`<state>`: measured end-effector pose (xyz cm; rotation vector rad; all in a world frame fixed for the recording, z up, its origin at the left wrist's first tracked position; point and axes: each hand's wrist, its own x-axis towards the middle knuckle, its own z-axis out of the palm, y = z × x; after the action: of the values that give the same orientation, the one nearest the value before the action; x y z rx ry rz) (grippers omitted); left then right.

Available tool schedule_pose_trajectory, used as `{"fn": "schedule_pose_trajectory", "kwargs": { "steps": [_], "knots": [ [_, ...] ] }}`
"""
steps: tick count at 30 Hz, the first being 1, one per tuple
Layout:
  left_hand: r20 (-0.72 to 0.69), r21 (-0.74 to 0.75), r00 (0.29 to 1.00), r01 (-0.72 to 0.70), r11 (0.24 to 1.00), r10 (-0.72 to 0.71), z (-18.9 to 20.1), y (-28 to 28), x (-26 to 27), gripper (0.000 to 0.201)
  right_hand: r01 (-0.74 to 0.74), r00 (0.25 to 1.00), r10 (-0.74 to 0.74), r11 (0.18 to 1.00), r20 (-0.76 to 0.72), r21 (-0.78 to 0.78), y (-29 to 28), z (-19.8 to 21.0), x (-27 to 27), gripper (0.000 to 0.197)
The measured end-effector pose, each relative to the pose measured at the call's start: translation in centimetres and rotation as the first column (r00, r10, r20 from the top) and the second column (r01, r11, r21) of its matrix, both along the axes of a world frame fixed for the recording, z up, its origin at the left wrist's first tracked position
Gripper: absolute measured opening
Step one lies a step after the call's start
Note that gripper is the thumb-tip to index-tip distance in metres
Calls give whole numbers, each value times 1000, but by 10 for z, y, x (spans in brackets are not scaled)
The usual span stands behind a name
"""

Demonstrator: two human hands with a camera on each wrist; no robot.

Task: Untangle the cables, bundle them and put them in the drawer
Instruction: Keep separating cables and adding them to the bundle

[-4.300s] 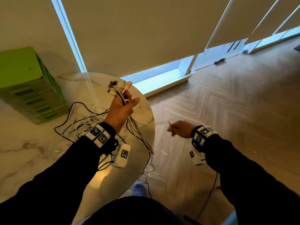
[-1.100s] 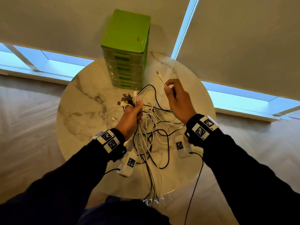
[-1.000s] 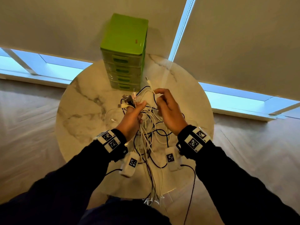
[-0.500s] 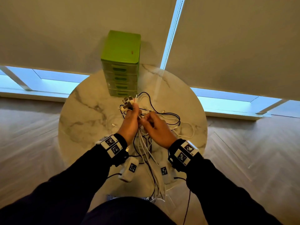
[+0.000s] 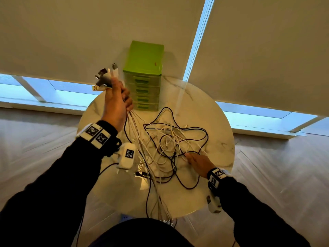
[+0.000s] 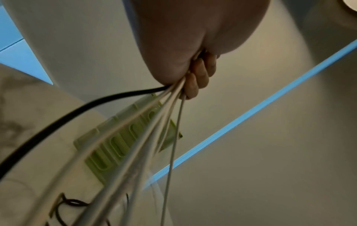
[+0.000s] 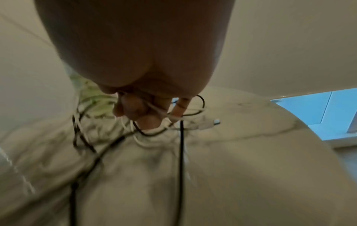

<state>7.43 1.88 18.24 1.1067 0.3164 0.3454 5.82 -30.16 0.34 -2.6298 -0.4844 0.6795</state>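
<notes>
My left hand [image 5: 117, 100] is raised above the round marble table [image 5: 217, 120] and grips a bunch of cables just below their plugs [image 5: 105, 77], which stick up out of the fist. In the left wrist view its fingers [image 6: 199, 76] curl round several white cables [image 6: 123, 133] and a black one [image 6: 58, 122]. The strands hang down to a loose tangle [image 5: 170, 143] on the table. My right hand [image 5: 195, 159] is low at the tangle's near right side. In the blurred right wrist view its curled fingers [image 7: 139, 110] have a thin white cable [image 7: 158, 110] across them.
A green drawer unit [image 5: 144, 68] stands at the table's far edge, all drawers closed, just right of my raised hand. Some cable ends hang over the near table edge [image 5: 165, 211]. Window blinds are close behind, with wooden floor around the table.
My left hand has lifted the gripped cable ends up and to the left. My right hand has left the bunch and dropped down to the right into the tangle on the table.
</notes>
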Motion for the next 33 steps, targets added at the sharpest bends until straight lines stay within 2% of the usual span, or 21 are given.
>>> {"fn": "schedule_pose_trajectory", "kwargs": {
  "steps": [2, 4, 8, 12, 15, 19, 21, 23, 26, 29, 31, 33],
  "knots": [
    [-16, 113, 999, 42, 993, -41, -9, 0, -5, 38, 135, 989, -144, 977, 42, 166, 13, 16, 12, 38],
    [-63, 201, 990, 137, 970, -127, -23, -11, -15, 37, 179, 976, -207, 938, 67, 296, 34, 40, 22, 38],
    [-211, 246, 956, 254, 936, -204, -45, -41, -32, 39, 105, 978, -177, 881, 114, 461, 76, 84, 25, 33],
    [-295, 310, 944, 241, 920, -148, -56, -57, -34, 54, -59, 981, -40, 870, 189, 490, 103, 100, 9, 37],
    [-318, 317, 940, 230, 920, -125, -57, -63, -32, 57, -176, 970, 74, 869, 231, 462, 114, 99, -1, 33],
    [-304, 428, 941, 276, 861, -151, -62, -65, -32, 54, -209, 968, 114, 862, 224, 462, 116, 96, -6, 27],
    [-283, 407, 943, 284, 868, -176, -66, -65, -33, 52, -223, 968, 139, 855, 208, 468, 113, 101, -7, 23],
    [-242, 356, 955, 249, 901, -169, -64, -64, -30, 42, -231, 970, 169, 855, 173, 465, 107, 105, -9, 25],
    [-163, 162, 979, 145, 976, -119, -52, -57, -23, 22, -258, 966, 231, 867, 115, 426, 90, 97, -14, 35],
    [-131, -5, 984, 119, 993, -119, -37, -40, -18, 22, -206, 978, 186, 889, 89, 409, 66, 72, -14, 37],
    [-115, -25, 988, 103, 994, -105, -26, -29, -17, 28, -159, 985, 123, 917, 120, 366, 50, 49, -10, 37],
    [-88, -30, 993, 76, 997, -79, -15, -21, -16, 32, -143, 987, 121, 963, 108, 228, 39, 33, -7, 37]
  ]
}}
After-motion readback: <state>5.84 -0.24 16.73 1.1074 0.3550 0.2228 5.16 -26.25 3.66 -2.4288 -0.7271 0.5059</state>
